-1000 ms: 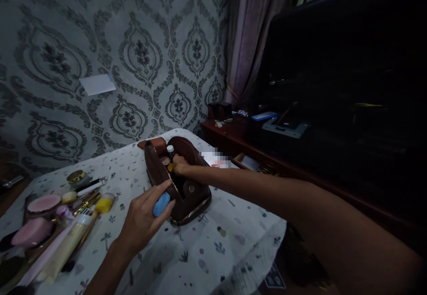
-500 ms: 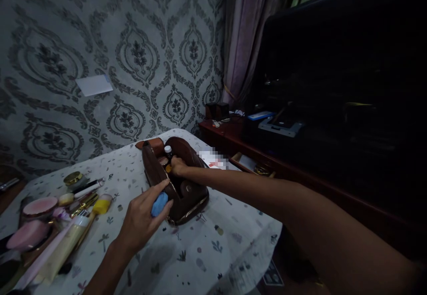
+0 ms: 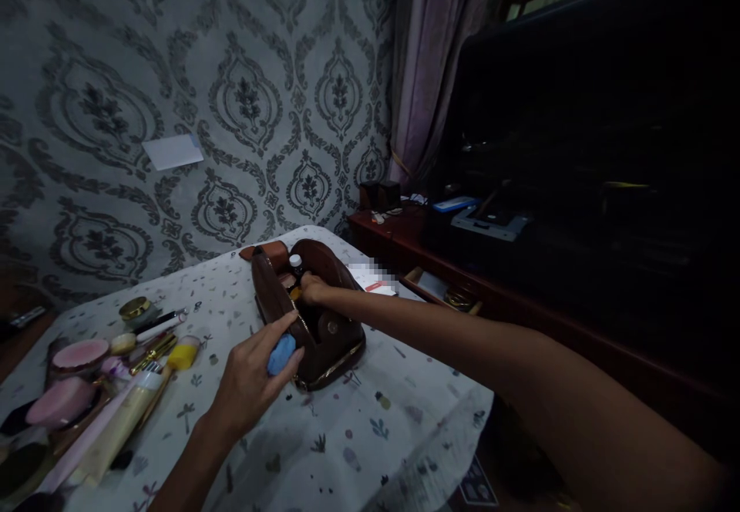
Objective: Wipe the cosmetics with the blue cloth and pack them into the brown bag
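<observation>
An unzipped brown leather bag (image 3: 332, 346) stands on the patterned tablecloth. Its left rim is touched by the fingertips of my left hand (image 3: 251, 369), whose fingers and thumb are closed around a soft-looking blue lump (image 3: 281, 355). Inside the bag's mouth is my right hand (image 3: 314, 290); its fingers are down in the bag and hidden. Close beside them a small dark bottle with a white cap (image 3: 296, 261) stands in the bag. A yellow-orange item (image 3: 295, 294) shows just left of the right hand.
Makeup items lie spread at left: a pink compact (image 3: 80, 355), a cream tube (image 3: 119, 423), a gold-lidded jar (image 3: 136, 310). Behind the bag is a brown leather piece (image 3: 271, 251). An open drawer (image 3: 442, 290) sits right of the table, beneath a dark red desk (image 3: 378, 228).
The view has swung slightly left, so everything sits a little further right. Both hands keep nearly the same places at the bag, the left with the blue lump still in it.
</observation>
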{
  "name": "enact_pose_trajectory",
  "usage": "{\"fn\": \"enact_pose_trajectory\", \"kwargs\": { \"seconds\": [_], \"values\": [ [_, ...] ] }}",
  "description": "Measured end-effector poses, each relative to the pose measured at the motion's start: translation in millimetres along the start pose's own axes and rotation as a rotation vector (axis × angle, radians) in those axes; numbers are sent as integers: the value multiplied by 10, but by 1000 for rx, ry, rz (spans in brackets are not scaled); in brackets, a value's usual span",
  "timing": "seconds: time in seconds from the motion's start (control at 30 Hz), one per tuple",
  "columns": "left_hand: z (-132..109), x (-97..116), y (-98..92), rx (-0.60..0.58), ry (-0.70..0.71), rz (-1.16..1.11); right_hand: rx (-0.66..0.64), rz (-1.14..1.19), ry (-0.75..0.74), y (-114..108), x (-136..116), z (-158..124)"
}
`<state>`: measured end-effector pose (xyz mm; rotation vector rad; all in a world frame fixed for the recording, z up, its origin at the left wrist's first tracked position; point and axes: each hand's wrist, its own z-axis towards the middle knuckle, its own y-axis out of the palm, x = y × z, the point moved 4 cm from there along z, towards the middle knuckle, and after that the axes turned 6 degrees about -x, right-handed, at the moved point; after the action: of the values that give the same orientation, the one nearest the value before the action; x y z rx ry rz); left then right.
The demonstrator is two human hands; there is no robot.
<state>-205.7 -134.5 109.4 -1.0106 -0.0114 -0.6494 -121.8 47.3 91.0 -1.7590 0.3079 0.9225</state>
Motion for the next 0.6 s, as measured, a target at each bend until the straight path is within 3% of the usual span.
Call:
{"fn": "enact_pose_trajectory", "kwargs": {
  "seconds": [0.17, 0.33, 0.4, 0.5, 0.6],
  "values": [
    [-4, 4, -7, 6, 0, 19, -61, -64, -109, -170, -131, -183],
    [21, 27, -20, 17, 37, 45, -52, -102, -311, -237, -229, -591],
    [23, 32, -21, 36, 62, 70, 12, -134, -458, -222, -259, -827],
    [-16, 0, 14, 68, 98, 122, 223, -176, -704, -163, -286, -1220],
    [-137, -86, 97, 113, 140, 151, 334, -215, -903, 14, -296, -1548]
  ]
}}
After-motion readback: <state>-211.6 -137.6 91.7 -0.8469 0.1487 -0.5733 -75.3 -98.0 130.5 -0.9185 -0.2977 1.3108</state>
